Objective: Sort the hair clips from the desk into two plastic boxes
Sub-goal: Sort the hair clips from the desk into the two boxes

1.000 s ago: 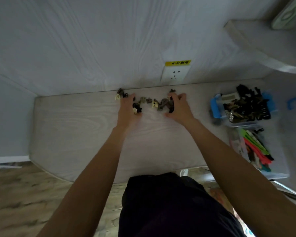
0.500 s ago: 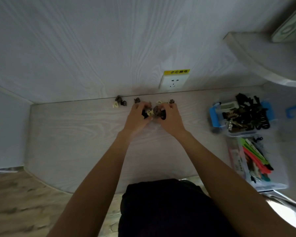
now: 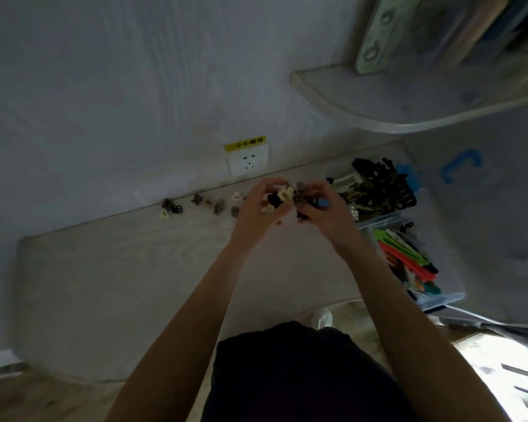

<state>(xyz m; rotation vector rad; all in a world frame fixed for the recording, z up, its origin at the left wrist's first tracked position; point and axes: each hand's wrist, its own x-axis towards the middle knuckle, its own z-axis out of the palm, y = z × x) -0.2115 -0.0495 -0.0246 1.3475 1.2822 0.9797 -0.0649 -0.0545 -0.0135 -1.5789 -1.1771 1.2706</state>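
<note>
Boxes at right of frame held dark clips (image 3: 378,190) and coloured clips (image 3: 406,257); both hands (image 3: 256,208) (image 3: 323,208) together cupped a clip bunch (image 3: 287,196).

Loose clips (image 3: 201,205) along desk (image 3: 128,269) back edge, boxes (image 3: 409,239) right.

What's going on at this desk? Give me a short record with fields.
Left hand: cupped around a bunch of small claw clips
Right hand: cupped around the same bunch
Loose clips: a few left on the desk by the wall
Far box: dark and brown claw clips
Near box: long flat colourful clips
Socket: on the wall, yellow label above
</note>
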